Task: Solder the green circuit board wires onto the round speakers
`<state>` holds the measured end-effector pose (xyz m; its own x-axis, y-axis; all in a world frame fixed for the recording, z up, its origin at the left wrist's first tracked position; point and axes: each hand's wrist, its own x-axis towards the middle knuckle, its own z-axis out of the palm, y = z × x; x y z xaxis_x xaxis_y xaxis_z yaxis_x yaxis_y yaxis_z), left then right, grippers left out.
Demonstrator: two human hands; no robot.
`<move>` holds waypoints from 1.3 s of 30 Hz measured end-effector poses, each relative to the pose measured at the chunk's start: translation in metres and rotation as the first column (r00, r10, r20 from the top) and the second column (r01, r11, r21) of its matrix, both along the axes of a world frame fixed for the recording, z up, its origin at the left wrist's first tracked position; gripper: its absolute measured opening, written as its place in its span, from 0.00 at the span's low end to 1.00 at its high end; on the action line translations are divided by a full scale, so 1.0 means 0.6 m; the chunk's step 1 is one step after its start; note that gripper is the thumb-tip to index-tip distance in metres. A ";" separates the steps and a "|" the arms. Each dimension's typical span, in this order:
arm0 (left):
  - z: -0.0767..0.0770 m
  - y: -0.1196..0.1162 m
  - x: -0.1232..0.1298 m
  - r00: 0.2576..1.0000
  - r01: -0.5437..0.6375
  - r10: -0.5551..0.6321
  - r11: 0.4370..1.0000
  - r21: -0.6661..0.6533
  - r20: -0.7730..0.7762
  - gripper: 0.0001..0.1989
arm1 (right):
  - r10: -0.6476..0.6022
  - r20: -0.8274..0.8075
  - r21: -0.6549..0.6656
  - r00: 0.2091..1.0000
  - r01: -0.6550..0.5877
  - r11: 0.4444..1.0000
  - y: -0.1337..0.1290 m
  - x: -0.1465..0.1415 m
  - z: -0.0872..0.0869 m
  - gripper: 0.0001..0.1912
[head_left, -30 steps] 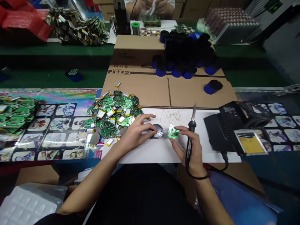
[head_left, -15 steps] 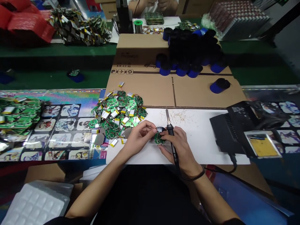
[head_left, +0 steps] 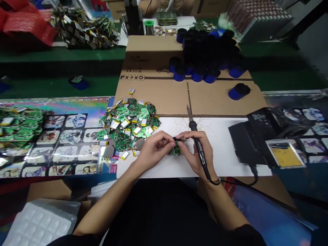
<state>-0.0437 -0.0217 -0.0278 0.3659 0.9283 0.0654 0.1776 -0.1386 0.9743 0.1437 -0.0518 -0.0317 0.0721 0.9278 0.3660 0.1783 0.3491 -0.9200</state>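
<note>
A small green circuit board (head_left: 176, 150) is between my two hands, close above the white work surface. A small dark part (head_left: 176, 139) shows at its upper edge, mostly covered by fingertips. My left hand (head_left: 156, 149) is closed, thumb and forefinger pinched at the board's left side. From the right, my right hand (head_left: 199, 150) pinches the dark part with thumb and forefinger. That same hand also carries a soldering iron (head_left: 201, 156), its tip pointing up and away from the board. A heap of green boards with silver battery packs (head_left: 128, 123) lies left of my hands.
Blue and black cups (head_left: 197, 74) cluster on the cardboard (head_left: 164, 99) ahead. A black soldering station (head_left: 244, 141) and a tray with a yellow sponge (head_left: 285, 155) stand right. Wire clippings (head_left: 205, 123) lie beyond my hands. A co-worker's hands (head_left: 176, 4) show at the far side.
My right hand has turned and shifted its grip, with thumb and forefinger now at the dark part. The soldering iron has swung right, its tip farther forward. My left hand stays by the board.
</note>
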 end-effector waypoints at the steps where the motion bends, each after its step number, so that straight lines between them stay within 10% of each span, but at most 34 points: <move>1: 0.001 0.000 -0.001 1.000 0.005 -0.005 1.000 0.006 -0.003 0.12 | 0.007 -0.014 -0.005 1.000 -0.007 1.000 0.001 -0.001 -0.002 0.15; 17: -0.010 0.001 0.000 0.998 -0.057 0.058 0.984 0.171 -0.004 0.10 | -0.055 0.003 -0.061 0.999 0.055 0.997 -0.006 0.000 -0.019 0.14; 25: -0.011 -0.005 0.006 0.993 -0.073 0.076 0.997 -0.038 0.089 0.16 | -0.036 0.015 -0.056 0.999 0.036 0.998 -0.007 -0.004 -0.021 0.13; 39: -0.013 -0.006 -0.019 0.962 0.226 -0.149 0.903 0.366 -0.227 0.03 | -0.064 0.046 -0.113 0.997 0.069 0.991 -0.052 0.087 0.035 0.14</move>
